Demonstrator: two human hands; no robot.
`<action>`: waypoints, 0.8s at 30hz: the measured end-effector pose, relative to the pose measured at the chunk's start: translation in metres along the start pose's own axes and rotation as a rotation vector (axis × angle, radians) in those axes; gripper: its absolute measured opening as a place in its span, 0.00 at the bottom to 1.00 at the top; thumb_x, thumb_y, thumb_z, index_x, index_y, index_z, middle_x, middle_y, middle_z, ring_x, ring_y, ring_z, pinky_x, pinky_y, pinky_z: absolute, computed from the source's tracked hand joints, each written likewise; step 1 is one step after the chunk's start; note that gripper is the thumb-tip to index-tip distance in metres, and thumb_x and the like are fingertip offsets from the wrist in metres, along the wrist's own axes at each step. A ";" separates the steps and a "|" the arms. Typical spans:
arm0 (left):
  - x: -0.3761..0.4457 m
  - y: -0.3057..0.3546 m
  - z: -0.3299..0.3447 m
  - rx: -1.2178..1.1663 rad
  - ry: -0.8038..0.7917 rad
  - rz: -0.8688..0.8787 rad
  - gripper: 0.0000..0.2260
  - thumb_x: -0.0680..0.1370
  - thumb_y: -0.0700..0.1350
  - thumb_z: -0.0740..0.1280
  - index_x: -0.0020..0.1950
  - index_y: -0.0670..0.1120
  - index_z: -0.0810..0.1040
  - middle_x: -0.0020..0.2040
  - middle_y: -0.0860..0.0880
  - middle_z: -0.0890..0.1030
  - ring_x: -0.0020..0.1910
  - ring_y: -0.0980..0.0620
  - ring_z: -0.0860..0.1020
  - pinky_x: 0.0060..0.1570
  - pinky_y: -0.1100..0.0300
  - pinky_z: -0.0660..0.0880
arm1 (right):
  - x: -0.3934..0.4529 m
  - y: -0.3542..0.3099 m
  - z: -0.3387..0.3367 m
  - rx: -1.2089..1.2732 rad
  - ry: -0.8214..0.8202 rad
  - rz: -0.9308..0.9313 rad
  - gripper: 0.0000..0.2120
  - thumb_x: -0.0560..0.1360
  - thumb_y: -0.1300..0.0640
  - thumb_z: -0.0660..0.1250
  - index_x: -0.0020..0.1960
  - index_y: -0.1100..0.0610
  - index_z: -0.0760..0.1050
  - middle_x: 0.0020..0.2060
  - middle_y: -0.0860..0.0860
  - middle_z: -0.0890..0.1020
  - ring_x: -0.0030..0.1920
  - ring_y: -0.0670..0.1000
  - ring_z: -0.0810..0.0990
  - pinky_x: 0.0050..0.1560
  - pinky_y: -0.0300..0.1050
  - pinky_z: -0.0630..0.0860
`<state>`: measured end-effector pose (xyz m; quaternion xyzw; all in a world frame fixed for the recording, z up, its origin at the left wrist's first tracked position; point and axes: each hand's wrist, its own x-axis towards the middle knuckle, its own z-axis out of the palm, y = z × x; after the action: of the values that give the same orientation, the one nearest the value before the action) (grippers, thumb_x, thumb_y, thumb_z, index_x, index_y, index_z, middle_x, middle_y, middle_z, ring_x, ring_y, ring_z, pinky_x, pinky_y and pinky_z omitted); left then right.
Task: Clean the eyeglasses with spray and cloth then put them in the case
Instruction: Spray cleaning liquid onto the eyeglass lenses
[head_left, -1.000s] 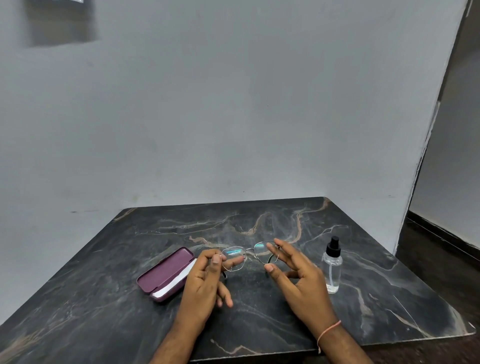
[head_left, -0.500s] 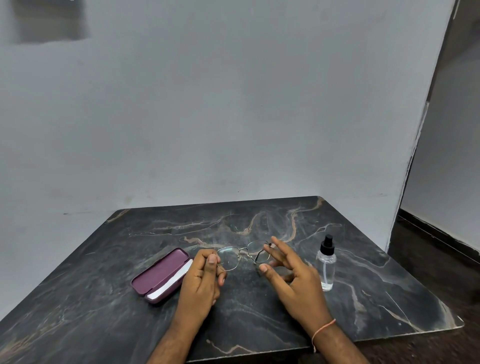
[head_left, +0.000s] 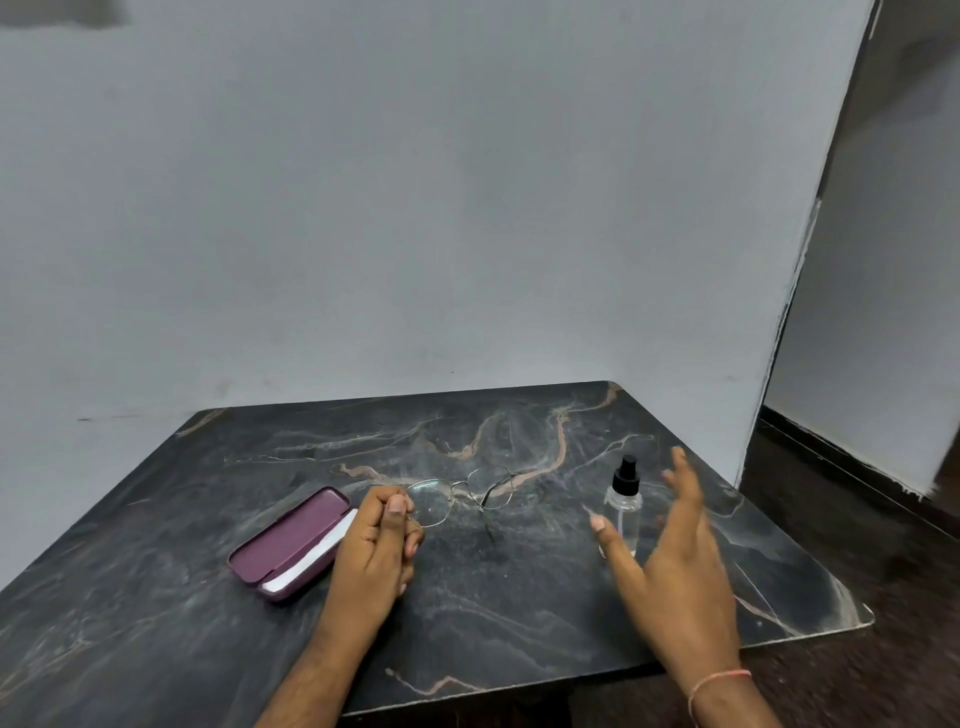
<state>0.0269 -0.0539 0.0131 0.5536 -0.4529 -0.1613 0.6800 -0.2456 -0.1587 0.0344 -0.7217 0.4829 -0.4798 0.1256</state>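
left hand (head_left: 382, 540) pinched eyeglasses (head_left: 460, 493) at frame centre | right hand (head_left: 670, 551) spread wide, holding nothing, around spray bottle (head_left: 625, 499) | case (head_left: 291, 545) open, lower left

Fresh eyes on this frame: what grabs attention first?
The thin wire-framed eyeglasses at the middle of the dark marble table, pinched at one end by the left hand. Right of them, the right hand spreads open around a small clear spray bottle with a black nozzle. Left of the hands, an open maroon glasses case holds a white cloth.
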 end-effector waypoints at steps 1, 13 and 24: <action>0.000 0.000 0.000 0.005 0.002 0.000 0.12 0.85 0.56 0.58 0.48 0.53 0.75 0.32 0.53 0.72 0.26 0.56 0.65 0.22 0.63 0.64 | 0.000 0.003 0.003 -0.034 -0.039 -0.019 0.51 0.77 0.35 0.72 0.83 0.29 0.36 0.78 0.50 0.75 0.67 0.59 0.83 0.56 0.62 0.84; 0.000 0.000 -0.001 0.039 0.019 0.000 0.11 0.86 0.56 0.58 0.49 0.54 0.75 0.32 0.53 0.73 0.26 0.56 0.66 0.22 0.62 0.65 | 0.009 0.010 0.041 0.019 -0.161 -0.208 0.43 0.84 0.46 0.68 0.85 0.33 0.40 0.73 0.53 0.80 0.48 0.54 0.87 0.42 0.44 0.77; 0.002 -0.004 -0.002 0.046 0.048 -0.004 0.12 0.86 0.57 0.57 0.51 0.53 0.75 0.33 0.53 0.72 0.27 0.56 0.66 0.24 0.62 0.66 | -0.015 -0.045 0.066 0.276 -0.192 -0.400 0.36 0.84 0.45 0.59 0.88 0.38 0.47 0.62 0.33 0.73 0.42 0.50 0.81 0.30 0.38 0.76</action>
<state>0.0307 -0.0548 0.0106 0.5736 -0.4390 -0.1391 0.6774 -0.1671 -0.1424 0.0207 -0.8209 0.2467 -0.4859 0.1707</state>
